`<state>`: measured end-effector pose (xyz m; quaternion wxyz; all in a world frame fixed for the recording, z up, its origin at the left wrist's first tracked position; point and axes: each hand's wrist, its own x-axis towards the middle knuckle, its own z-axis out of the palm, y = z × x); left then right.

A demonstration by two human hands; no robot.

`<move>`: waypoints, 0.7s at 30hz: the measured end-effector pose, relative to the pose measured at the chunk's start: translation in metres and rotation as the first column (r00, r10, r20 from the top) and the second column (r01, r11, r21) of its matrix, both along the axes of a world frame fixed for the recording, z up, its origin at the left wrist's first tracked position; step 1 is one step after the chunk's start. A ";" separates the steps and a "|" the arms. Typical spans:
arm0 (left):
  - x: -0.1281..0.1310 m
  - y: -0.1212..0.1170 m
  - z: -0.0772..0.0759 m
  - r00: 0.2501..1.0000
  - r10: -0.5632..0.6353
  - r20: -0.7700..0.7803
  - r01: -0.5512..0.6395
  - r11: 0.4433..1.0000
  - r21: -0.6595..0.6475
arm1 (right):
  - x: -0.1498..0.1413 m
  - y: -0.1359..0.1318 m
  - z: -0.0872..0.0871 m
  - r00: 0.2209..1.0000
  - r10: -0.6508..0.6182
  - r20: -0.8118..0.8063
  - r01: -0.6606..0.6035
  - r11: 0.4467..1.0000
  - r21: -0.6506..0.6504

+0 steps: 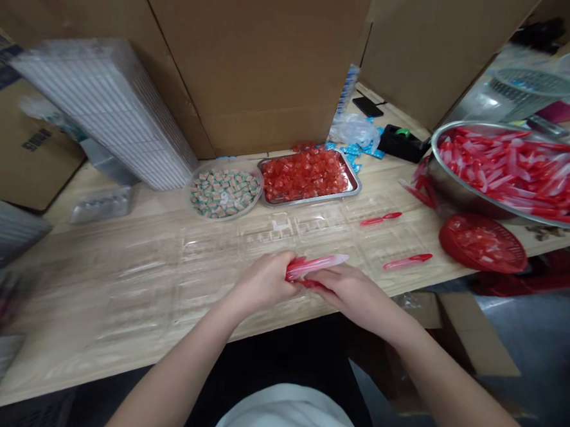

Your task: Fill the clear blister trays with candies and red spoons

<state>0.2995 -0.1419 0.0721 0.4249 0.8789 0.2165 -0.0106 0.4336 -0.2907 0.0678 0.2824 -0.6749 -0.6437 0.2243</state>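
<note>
My left hand (271, 280) is closed around a small bunch of slim, pen-shaped plastic sticks (318, 265), red at one end with pale translucent pink bodies. Bent inward beside it, my right hand (352, 293) has its fingers on a red stick end just under the bunch. Its fingertips are partly hidden. Below and beyond the hands, clear plastic blister trays (269, 228) lie in rows on the wooden table. One red stick (380, 219) rests in a tray at the right, and another stick (407, 261) lies nearer the front edge.
A metal bowl (437, 160) heaped with similar sticks stands right, above a red basket (514, 261). At the back are a metal tray (309, 202) of red pieces and a round tub (254, 202) of small squares. Stacked clear trays (103, 99) lean against cardboard (265, 64).
</note>
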 end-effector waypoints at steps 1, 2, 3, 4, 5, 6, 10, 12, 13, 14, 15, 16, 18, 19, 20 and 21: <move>0.001 0.001 0.000 0.997 0.066 0.032 -0.065 0.997 -0.051 | 0.008 0.001 0.000 0.998 0.002 0.065 -0.003 1.000 0.017; 0.002 0.002 0.000 0.986 0.156 0.064 -0.147 0.981 -0.126 | 0.019 0.002 -0.001 0.993 -0.023 0.119 0.019 0.999 0.036; 0.002 0.005 0.001 0.962 0.257 0.092 -0.233 0.948 -0.219 | 0.033 0.002 -0.004 0.985 -0.063 0.160 0.055 0.997 0.055; 0.002 0.008 0.003 0.926 0.359 0.113 -0.309 0.896 -0.318 | 0.049 0.004 -0.009 0.975 -0.109 0.193 0.096 0.993 0.075; 0.001 0.011 0.005 0.885 0.448 0.127 -0.366 0.837 -0.407 | 0.065 0.005 -0.014 0.964 -0.154 0.218 0.136 0.986 0.094; -0.001 0.013 0.006 0.845 0.518 0.134 -0.403 0.782 -0.476 | 0.081 0.006 -0.020 0.954 -0.181 0.239 0.160 0.981 0.106; -0.010 0.015 0.004 0.781 0.615 0.113 -0.451 0.679 -0.579 | 0.117 0.016 -0.042 0.950 -0.154 0.270 0.125 0.984 0.124; -0.013 0.011 -0.001 0.790 0.609 0.074 -0.460 0.668 -0.584 | 0.120 0.022 -0.052 0.954 -0.133 0.270 0.095 0.984 0.150; -0.015 0.009 -0.004 0.792 0.608 0.051 -0.468 0.659 -0.589 | 0.119 0.026 -0.056 0.952 -0.132 0.278 0.087 0.982 0.166; -0.016 0.008 -0.006 0.792 0.610 0.031 -0.476 0.647 -0.595 | 0.119 0.028 -0.061 0.947 -0.135 0.292 0.084 0.980 0.180; -0.017 0.007 -0.008 0.790 0.613 0.016 -0.482 0.637 -0.602 | 0.119 0.031 -0.065 0.941 -0.142 0.308 0.086 0.978 0.188; -0.017 0.006 -0.010 0.787 0.617 0.009 -0.485 0.628 -0.608 | 0.119 0.033 -0.069 0.935 -0.150 0.322 0.091 0.977 0.191; -0.019 0.006 -0.011 0.787 0.617 0.008 -0.481 0.622 -0.617 | 0.122 0.034 -0.073 0.927 -0.161 0.339 0.103 0.978 0.183; -0.019 0.006 -0.011 0.791 0.612 0.011 -0.474 0.624 -0.621 | 0.122 0.032 -0.073 0.925 -0.172 0.340 0.115 0.977 0.181; -0.020 0.006 -0.011 0.792 0.610 0.013 -0.469 0.623 -0.626 | 0.122 0.030 -0.070 0.923 -0.188 0.335 0.132 0.974 0.184; -0.020 0.006 -0.010 0.795 0.607 0.008 -0.465 0.618 -0.633 | 0.119 0.026 -0.066 0.922 -0.218 0.319 0.161 0.967 0.197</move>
